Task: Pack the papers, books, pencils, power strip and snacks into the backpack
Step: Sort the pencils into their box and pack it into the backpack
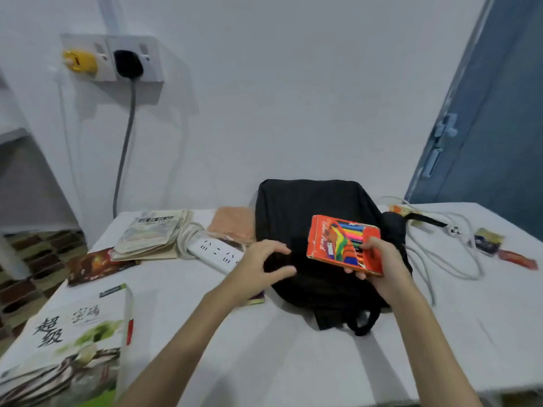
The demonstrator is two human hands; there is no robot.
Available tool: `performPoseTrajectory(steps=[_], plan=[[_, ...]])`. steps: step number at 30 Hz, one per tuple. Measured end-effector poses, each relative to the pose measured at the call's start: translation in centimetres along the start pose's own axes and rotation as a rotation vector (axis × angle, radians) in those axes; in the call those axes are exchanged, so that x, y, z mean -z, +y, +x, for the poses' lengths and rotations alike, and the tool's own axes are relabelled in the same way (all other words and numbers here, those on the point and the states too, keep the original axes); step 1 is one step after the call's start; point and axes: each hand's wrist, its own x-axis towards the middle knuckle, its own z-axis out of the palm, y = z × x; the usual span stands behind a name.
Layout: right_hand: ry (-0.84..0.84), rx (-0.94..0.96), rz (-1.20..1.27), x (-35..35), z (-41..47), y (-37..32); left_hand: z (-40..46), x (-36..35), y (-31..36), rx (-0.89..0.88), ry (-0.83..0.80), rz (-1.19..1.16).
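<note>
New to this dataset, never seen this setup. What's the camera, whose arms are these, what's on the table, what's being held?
There is no robot here: a person works with two bare hands. The single picture comes from a wide-angle camera worn on the person's head, looking forward and down, so the arms reach in from the bottom edge.

The right hand holds an orange box of colour pencils above a black backpack lying on the white table. The left hand is open, fingers spread, reaching toward the backpack and holding nothing.

Left of the backpack lie a white power strip with its coiled cable, a worn book, a dark red snack packet and, nearest the camera, a large white book. Right of the backpack lie a white cable and a few small packets, too blurred to identify.
</note>
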Motion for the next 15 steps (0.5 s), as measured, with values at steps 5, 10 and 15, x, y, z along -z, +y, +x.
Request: performPoseTrajectory(steps=[5,10,15], plan=[[0.174,-0.005,0.11,6.2,-0.5,0.0,3.0,-2.1,0.1,0.004,-0.334,0.302],[0.219,-0.029,0.184,8.7,-0.4,-0.5,6.3,-0.4,2.4,0.108,-0.561,0.118],[0.22,0.026,0.274,10.1,0.4,-1.5,10.1,0.4,2.7,0.157,0.234,-0.048]])
